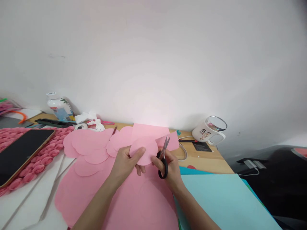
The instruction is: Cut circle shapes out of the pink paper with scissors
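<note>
My left hand [126,161] pinches a round pink paper cutout [144,150], thumb on its front. My right hand [169,167] grips black-handled scissors [164,159], blades open and pointing up at the cutout's right edge. Behind the cutout stands a pink paper sheet [151,131]. Under both hands lies a large pink scalloped paper shape [134,198], with several pink petal shapes [91,143] stacked to the left.
A tablet with a dark screen [21,151] rests on a pink knitted mat [39,159] at left. A white mug [208,132] stands at the desk's right rear, a bottle [59,107] at back left. Light blue sheets [223,199] lie at right.
</note>
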`<move>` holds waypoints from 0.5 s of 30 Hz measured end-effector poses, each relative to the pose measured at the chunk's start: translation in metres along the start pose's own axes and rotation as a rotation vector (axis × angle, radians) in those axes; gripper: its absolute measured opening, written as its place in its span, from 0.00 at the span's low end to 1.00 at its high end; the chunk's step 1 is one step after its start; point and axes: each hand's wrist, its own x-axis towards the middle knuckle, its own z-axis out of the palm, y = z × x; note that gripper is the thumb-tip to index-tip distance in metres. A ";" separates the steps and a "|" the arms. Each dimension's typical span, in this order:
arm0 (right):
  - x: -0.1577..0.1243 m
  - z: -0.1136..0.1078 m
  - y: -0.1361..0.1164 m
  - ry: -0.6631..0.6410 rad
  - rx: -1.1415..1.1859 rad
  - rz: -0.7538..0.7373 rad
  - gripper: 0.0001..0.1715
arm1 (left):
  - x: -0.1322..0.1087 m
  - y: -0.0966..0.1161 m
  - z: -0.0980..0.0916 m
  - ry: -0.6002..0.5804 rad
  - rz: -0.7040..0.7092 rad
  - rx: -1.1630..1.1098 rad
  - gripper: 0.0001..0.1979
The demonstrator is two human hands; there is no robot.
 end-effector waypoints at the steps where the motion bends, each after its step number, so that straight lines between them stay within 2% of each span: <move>1: 0.000 0.000 0.000 -0.013 0.002 -0.004 0.14 | 0.000 0.000 0.000 0.030 0.011 -0.009 0.16; 9: -0.001 -0.001 0.008 -0.235 0.076 0.046 0.13 | 0.001 0.000 -0.002 0.197 0.087 -0.089 0.18; 15: -0.002 0.002 0.005 -0.247 0.082 0.050 0.13 | 0.000 -0.001 -0.001 0.216 0.083 -0.061 0.17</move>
